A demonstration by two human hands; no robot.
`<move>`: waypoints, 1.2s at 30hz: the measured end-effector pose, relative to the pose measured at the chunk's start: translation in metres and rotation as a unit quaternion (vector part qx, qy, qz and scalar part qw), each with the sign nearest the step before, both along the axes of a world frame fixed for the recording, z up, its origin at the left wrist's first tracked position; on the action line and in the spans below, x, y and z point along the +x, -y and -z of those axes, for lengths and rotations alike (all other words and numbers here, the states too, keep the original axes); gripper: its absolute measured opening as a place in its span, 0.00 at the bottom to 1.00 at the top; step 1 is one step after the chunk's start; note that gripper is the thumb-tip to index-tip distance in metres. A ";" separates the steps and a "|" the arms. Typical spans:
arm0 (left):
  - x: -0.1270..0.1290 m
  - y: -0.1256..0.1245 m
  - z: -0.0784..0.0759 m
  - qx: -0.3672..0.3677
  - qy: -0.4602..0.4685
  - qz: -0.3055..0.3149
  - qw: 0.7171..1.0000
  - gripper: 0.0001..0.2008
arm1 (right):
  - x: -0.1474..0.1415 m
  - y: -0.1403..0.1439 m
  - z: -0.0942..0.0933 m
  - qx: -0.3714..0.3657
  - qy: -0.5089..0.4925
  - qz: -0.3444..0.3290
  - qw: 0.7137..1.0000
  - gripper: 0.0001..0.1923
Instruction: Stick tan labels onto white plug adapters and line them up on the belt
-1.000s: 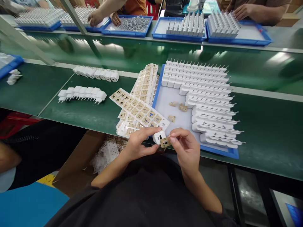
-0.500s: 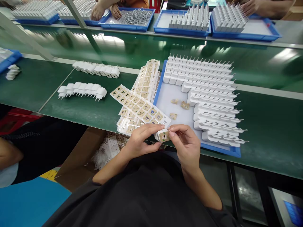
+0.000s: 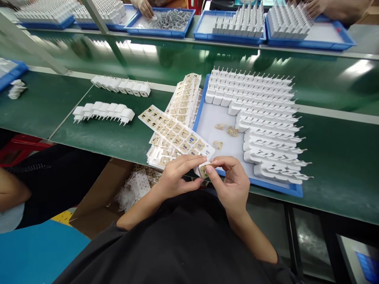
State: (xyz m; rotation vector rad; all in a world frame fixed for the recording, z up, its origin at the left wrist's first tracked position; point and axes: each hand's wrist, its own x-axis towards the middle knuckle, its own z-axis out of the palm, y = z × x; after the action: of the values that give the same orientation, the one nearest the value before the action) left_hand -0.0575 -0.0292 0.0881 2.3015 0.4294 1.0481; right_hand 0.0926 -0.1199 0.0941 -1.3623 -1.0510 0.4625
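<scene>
Head view: left hand (image 3: 174,177) and right hand (image 3: 232,185) together at the near edge of the green bench (image 3: 334,165), both pinching one white plug (image 3: 203,169) – left fingers along its left side, right thumb pressed on the tan sticker on its face. Just beyond, sticker sheets (image 3: 174,134) fanned beside a blue tray (image 3: 207,126) packed with rows of white plugs (image 3: 266,118). Three loose tan stickers (image 3: 226,132) on the tray floor. Further left, two short rows of plugs (image 3: 103,111).
</scene>
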 end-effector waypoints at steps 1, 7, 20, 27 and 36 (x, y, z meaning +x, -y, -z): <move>0.000 0.000 0.000 0.001 0.001 -0.001 1.000 0.27 | -0.001 0.000 0.000 0.002 0.014 0.005 1.000 0.05; 0.001 0.000 0.001 0.009 0.019 0.000 1.000 0.28 | -0.003 -0.002 -0.001 0.030 0.091 0.025 0.995 0.07; 0.002 0.004 0.011 0.017 0.068 -0.019 0.997 0.27 | 0.005 -0.007 0.003 -0.016 -0.153 -0.115 0.981 0.04; 0.006 0.004 0.014 0.124 0.072 -0.059 0.988 0.25 | -0.006 -0.011 0.007 0.016 -0.210 -0.107 0.972 0.05; 0.002 0.003 0.012 0.100 0.066 -0.040 0.992 0.27 | 0.012 -0.010 0.008 0.005 -0.108 -0.135 0.985 0.09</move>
State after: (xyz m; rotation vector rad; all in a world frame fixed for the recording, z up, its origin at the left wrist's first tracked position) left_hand -0.0553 -0.0318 0.0766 2.3861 0.3799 1.3291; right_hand 0.1045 -0.1101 0.0861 -1.1361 -1.0595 0.7861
